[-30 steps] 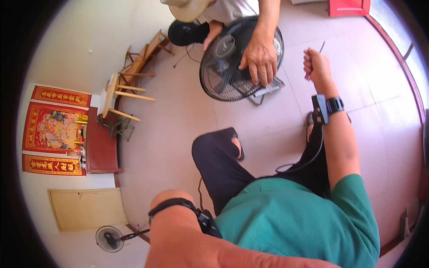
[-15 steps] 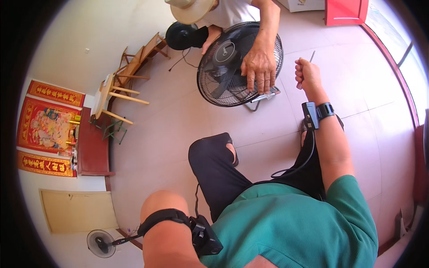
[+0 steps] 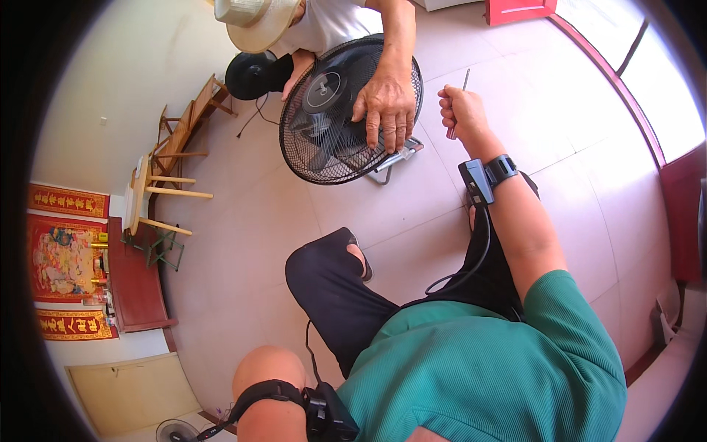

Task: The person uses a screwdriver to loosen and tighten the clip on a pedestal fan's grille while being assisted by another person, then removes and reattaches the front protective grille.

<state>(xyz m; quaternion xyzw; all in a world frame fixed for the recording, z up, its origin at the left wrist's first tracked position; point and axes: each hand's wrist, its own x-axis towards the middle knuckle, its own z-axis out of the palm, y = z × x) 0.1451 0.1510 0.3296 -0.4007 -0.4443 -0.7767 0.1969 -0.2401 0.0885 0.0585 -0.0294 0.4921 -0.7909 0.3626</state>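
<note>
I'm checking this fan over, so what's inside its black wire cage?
Dark fan blades show through the black wire cage, with a round badge at the centre. The badge hides whatever is behind it, and the other person's hand covers part of the right side.

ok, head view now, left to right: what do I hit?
Red-and-gold wall picture → light-wood table → flat black disc → large black wire-caged fan → wearer's right hand holding a thin metal rod → bright red panel → dark red panel.
</note>
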